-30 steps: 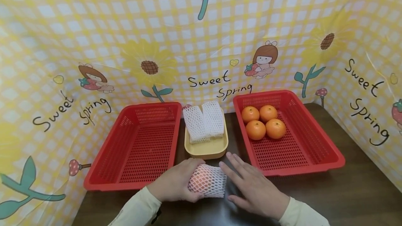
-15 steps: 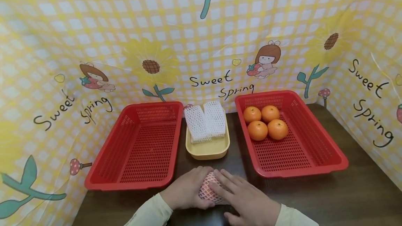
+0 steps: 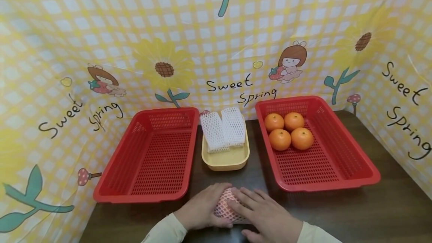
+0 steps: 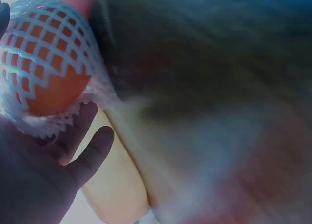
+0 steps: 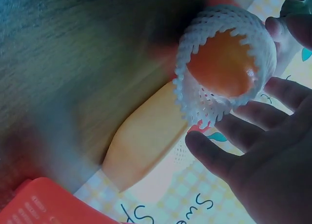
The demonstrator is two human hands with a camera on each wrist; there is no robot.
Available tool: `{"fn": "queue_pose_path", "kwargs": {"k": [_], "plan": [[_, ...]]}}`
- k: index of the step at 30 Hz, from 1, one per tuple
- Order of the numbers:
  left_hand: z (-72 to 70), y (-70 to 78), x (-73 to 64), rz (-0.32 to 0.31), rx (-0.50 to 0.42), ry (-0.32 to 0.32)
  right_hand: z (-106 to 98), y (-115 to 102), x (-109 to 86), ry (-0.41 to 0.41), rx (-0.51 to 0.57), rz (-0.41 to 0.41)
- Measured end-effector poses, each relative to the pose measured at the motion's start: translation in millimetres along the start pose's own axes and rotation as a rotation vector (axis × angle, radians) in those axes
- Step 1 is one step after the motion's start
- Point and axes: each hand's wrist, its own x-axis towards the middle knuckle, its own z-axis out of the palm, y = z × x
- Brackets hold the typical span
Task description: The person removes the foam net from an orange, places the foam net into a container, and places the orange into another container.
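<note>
An orange (image 5: 219, 63) sits inside a white foam net sleeve (image 4: 48, 34), low over the table in front of the person. My left hand (image 3: 202, 207) grips the sleeved fruit from its left, thumb on the near side and fingers on the far side. From the right, my right hand (image 3: 270, 213) lays fairly straight fingers over the sleeve, its thumb apart from the fruit. The right wrist view shows bare orange peel at the sleeve's open end, with fingertips right at the net's edge. In the head view these fingers hide the sleeve's right part.
Beyond the hands stands a yellow tray (image 3: 226, 160) with white foam net sleeves (image 3: 223, 130) in it. A red basket (image 3: 145, 200) is at left. Several oranges (image 3: 302, 138) lie in the right red basket (image 3: 337, 186). A checked cloth (image 3: 189, 29) hangs behind.
My left hand has shifted right and nearer with the sleeved orange. My right hand, apart from the sleeve a second ago, has come onto its right part. Little differs from half a second ago.
</note>
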Motion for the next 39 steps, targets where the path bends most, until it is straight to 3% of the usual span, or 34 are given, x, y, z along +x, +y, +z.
{"fn": "queue_pose_path", "kwargs": {"k": [6, 10, 13, 17, 20, 26, 30, 33, 39], "plan": [[2.0, -11.4, -15.9, -0.083, -0.060, -0.024, -2, 0, -0.4, -0.001, 0.012, -0.001], [4.4, -15.4, -20.8, -0.077, -0.068, -0.012, -3, 1, -0.9, 0.004, 0.040, 0.024], [5.1, -16.0, -19.2, -0.052, -0.064, -0.003, -2, 3, -3.9, 0.048, 0.055, 0.112], [5.8, -15.2, -16.3, -0.032, -0.048, -0.009, -2, 12, -13.6, 0.128, 0.056, 0.298], [5.4, -14.9, -16.7, -0.045, -0.039, -0.019, -1, 21, -20.2, 0.148, 0.080, 0.357], [1.3, -15.2, -18.8, -0.081, -0.030, -0.042, 9, 31, -24.2, 0.059, 0.297, 0.272], [-1.5, -15.8, -17.6, -0.079, -0.015, -0.064, 12, 30, -20.3, 0.045, 0.378, 0.278], [-3.1, -15.9, -16.9, -0.068, 0.016, -0.069, 12, 27, -16.0, 0.129, 0.377, 0.261], [-5.1, -16.6, -16.4, -0.044, 0.059, -0.073, 16, 21, -7.6, 0.409, 0.331, 0.075]]}}
